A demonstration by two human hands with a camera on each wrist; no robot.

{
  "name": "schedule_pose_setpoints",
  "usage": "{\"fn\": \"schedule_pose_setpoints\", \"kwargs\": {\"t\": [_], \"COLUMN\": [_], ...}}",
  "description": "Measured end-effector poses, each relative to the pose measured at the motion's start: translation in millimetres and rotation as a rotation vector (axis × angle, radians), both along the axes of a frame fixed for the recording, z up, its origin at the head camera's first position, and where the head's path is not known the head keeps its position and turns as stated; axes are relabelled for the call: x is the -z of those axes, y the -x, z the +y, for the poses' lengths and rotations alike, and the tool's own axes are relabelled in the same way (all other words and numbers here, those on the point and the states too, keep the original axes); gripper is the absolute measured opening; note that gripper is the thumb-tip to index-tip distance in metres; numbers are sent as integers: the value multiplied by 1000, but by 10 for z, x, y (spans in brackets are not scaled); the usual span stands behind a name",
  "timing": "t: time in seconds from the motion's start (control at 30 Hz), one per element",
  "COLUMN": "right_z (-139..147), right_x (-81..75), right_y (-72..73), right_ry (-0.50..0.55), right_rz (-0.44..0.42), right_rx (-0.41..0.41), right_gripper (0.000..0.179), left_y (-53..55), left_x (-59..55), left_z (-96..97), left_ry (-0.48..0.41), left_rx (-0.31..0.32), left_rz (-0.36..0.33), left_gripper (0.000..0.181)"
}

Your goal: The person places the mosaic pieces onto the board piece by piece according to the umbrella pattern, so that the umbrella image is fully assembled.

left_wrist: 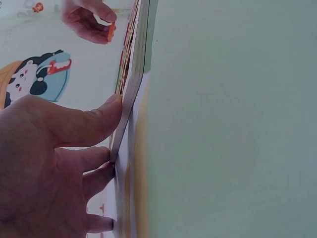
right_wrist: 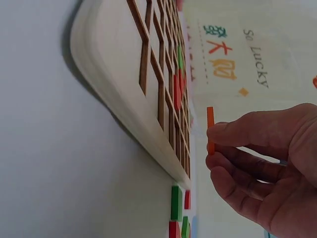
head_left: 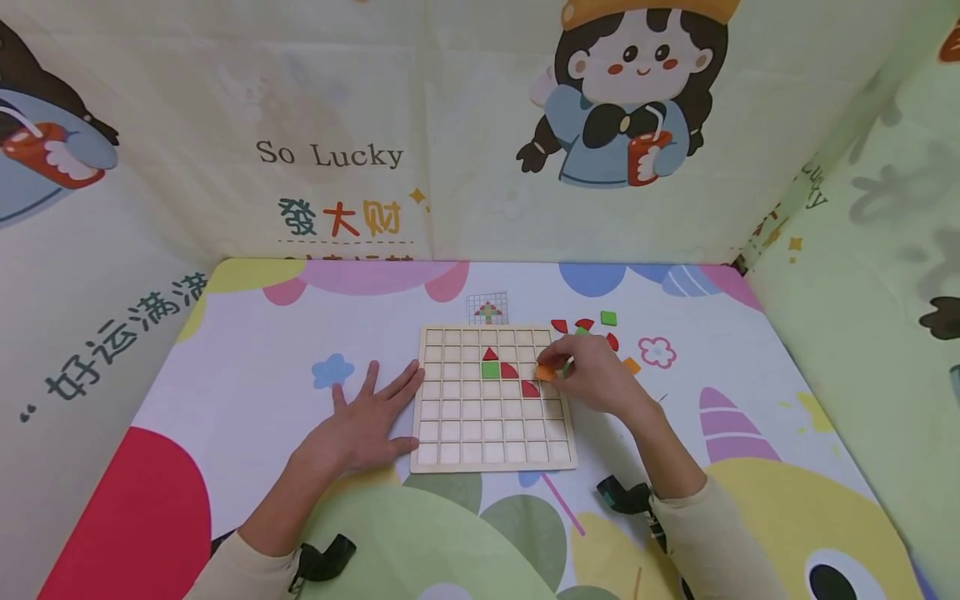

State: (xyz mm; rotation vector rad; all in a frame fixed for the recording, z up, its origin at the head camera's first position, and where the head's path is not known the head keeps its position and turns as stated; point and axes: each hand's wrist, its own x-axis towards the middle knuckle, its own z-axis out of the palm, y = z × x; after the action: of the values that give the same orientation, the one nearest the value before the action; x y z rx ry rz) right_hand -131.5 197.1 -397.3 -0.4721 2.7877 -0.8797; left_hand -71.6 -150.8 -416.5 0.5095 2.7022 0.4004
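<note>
A wooden grid board [head_left: 491,469] lies flat on the table. Set in its cells are a red triangle [head_left: 490,354], a green square [head_left: 491,370] just below it, a red quarter-round piece [head_left: 509,371] beside the square and another red quarter-round piece [head_left: 531,389] lower to the right. My right hand [head_left: 596,375] pinches an orange tile [right_wrist: 210,130] between thumb and fingertips, raised over the board's right side. With fingers spread, my left hand [head_left: 367,425] touches the board's left edge, thumb [left_wrist: 111,116] and fingertips right against it.
Loose red and green pieces, among them a green tile [head_left: 608,318], lie beyond the board's far right corner, with another orange tile [head_left: 632,365] closer in. A small printed pattern card [head_left: 488,308] is behind the board. Patterned cloth walls [head_left: 480,125] enclose the table.
</note>
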Motion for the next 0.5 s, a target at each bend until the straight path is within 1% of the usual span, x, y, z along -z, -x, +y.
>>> {"fn": "schedule_pose_setpoints", "kwargs": {"t": [0.2, 0.5], "right_z": [-144, -325], "right_x": [2, 49], "right_y": [-54, -60], "right_ry": [19, 19], "right_rz": [-25, 12], "right_rx": [-48, -128], "right_gripper": [21, 21], "left_y": [-2, -13], "left_x": [-2, -18], "left_z": [-2, -5], "left_ry": [-8, -8], "left_rx": [0, 5], "left_rz": [-7, 1], "left_gripper": [92, 91]}}
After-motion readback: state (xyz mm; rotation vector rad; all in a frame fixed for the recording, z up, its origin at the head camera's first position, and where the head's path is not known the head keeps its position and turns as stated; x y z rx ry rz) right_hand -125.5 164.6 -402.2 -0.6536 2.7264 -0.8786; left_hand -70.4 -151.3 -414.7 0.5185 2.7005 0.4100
